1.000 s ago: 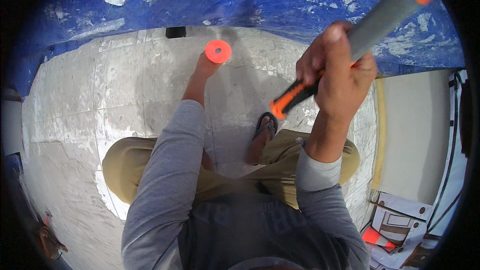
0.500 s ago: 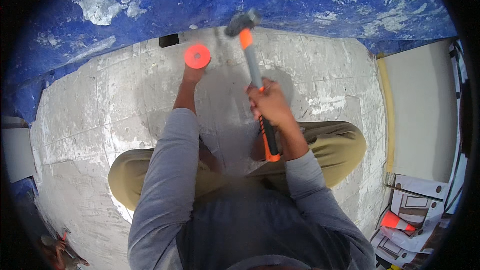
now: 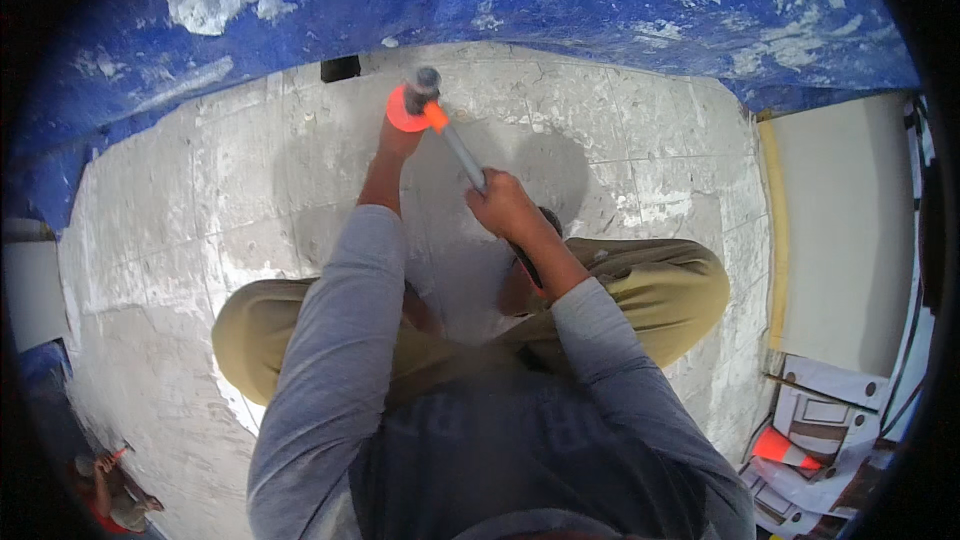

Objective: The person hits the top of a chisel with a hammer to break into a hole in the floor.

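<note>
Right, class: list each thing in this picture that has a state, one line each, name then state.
hammer: gripped, head down on the orange guard
orange guard: held against the floor
left hand: closed under the guard
right hand: closed on the hammer handle
concrete floor: cracked, dusty

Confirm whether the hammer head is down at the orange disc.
Yes, the hammer head meets the orange disc held by the left hand.

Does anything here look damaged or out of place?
Yes. The grey concrete floor is cracked and blotched white, and the blue tarpaulin behind it is smeared with white patches. The small orange cone lies tipped on paper sheets.
</note>
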